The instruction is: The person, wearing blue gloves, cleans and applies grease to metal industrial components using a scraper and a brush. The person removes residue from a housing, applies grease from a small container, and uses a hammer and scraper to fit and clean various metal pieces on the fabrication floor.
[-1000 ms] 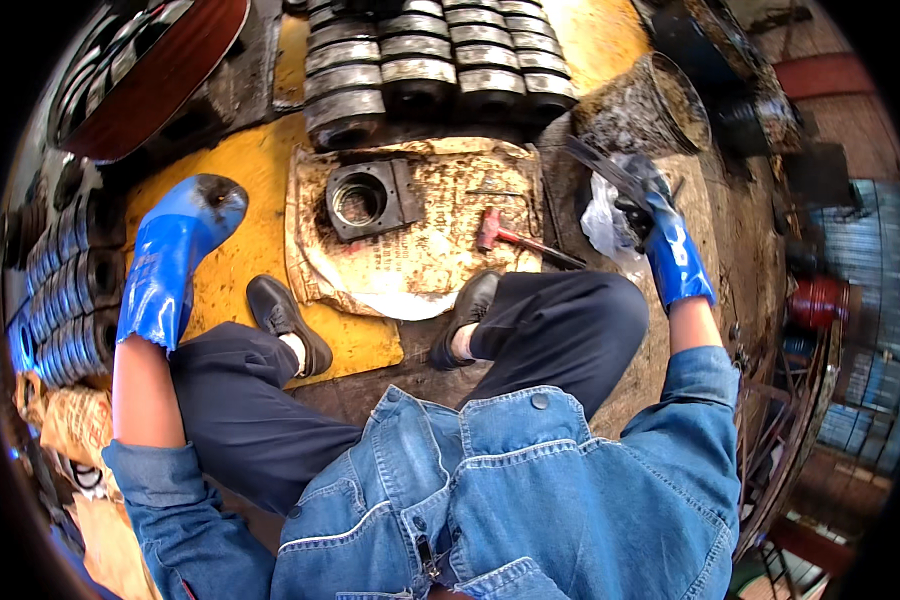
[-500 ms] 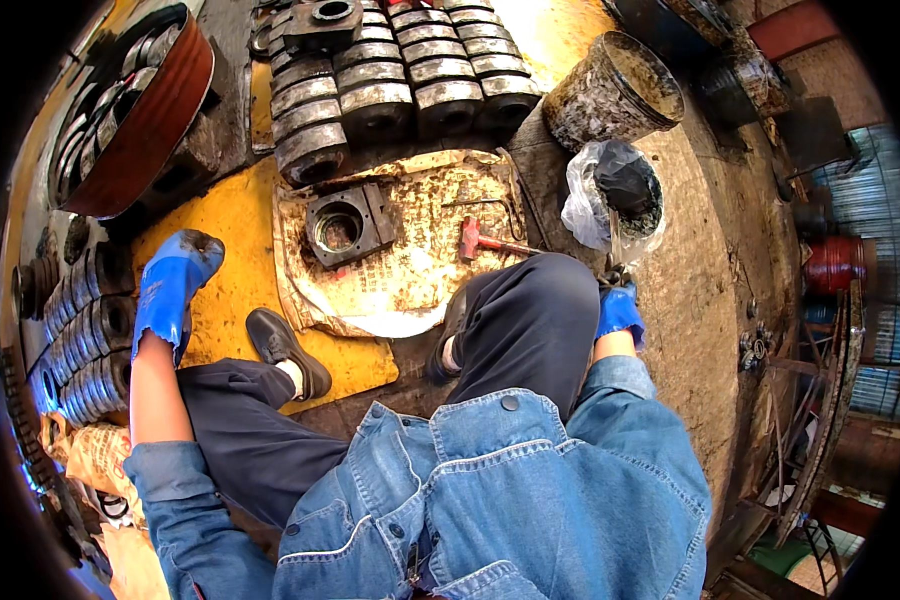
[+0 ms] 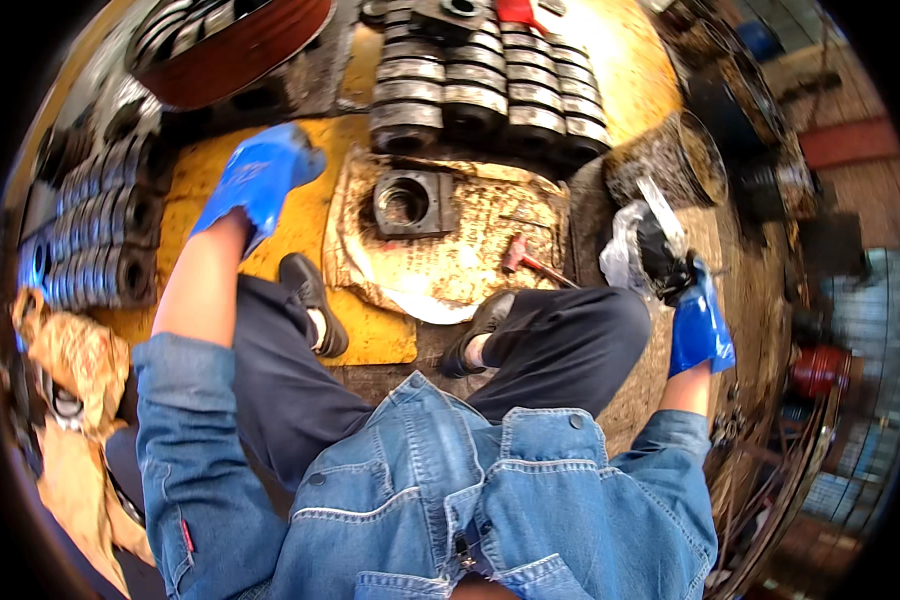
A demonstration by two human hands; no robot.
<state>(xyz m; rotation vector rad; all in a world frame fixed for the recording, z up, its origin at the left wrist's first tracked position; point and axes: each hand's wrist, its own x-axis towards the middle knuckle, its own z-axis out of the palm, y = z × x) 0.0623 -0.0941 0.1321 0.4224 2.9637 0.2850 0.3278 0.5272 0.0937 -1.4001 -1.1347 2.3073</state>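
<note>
Blue-gloved, your right hand (image 3: 701,308) grasps a flat, pale tool (image 3: 662,215) by crinkled, see-through plastic (image 3: 620,240), while your left hand (image 3: 268,178), grip unclear, hovers left of the square, round-bored metal block (image 3: 434,205) on stained, wrinkled paper (image 3: 460,275).

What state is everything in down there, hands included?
Left hand: gloved, over the yellow board, finger pose unclear.
Right hand: gloved, apparently closed on a pale tool, blurred.
Metal block: lying bore-up on the stained sheet.
Hammer: lying down.
Clear bag: crumpled.
Bucket: open, stained.
Round metal parts: in rows.
</note>
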